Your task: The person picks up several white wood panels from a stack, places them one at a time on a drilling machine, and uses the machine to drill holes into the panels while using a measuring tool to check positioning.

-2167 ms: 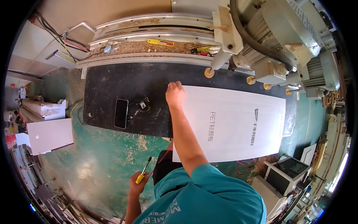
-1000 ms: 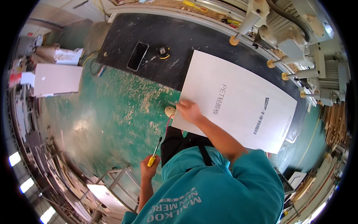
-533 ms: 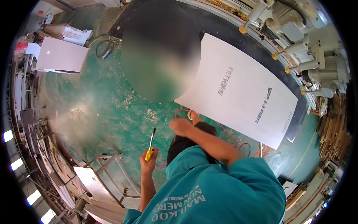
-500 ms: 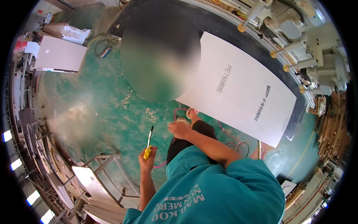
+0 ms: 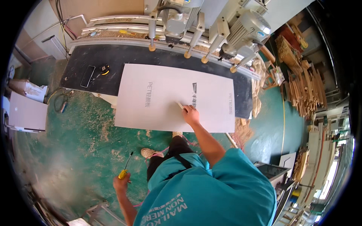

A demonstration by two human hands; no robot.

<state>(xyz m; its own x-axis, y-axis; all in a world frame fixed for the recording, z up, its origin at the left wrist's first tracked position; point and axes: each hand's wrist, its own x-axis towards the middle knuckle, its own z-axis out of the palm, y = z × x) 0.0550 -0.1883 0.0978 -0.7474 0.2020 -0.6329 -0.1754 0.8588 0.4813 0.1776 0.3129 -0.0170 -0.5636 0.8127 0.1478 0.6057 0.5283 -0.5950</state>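
Note:
A screwdriver with a yellow handle [image 5: 123, 174] is in my left hand [image 5: 120, 184], its thin shaft pointing up over the green floor, low at left. My right hand [image 5: 190, 114] is over a large white board [image 5: 151, 118], fingers closed on a short pale strip [image 5: 180, 105]. Whether the strip touches the board I cannot tell. The board lies on a black machine table [image 5: 102, 56], its near edge overhanging the floor. Left of the board, a phone [image 5: 88, 76] and a yellow-black tape measure [image 5: 105, 70] rest on the table.
Machine heads with a grey motor [image 5: 252, 28] and gold-tipped rods stand along the table's far side. Stacked wood strips [image 5: 307, 88] lie at far right. A pale panel [image 5: 27, 111] stands at left, and a metal frame [image 5: 102, 211] at lower left. Sawdust covers parts of the floor.
My view has turned toward the table, bringing the whole board before me. My right hand has moved from beside my leg to above the board. The screwdriver stays in my left hand.

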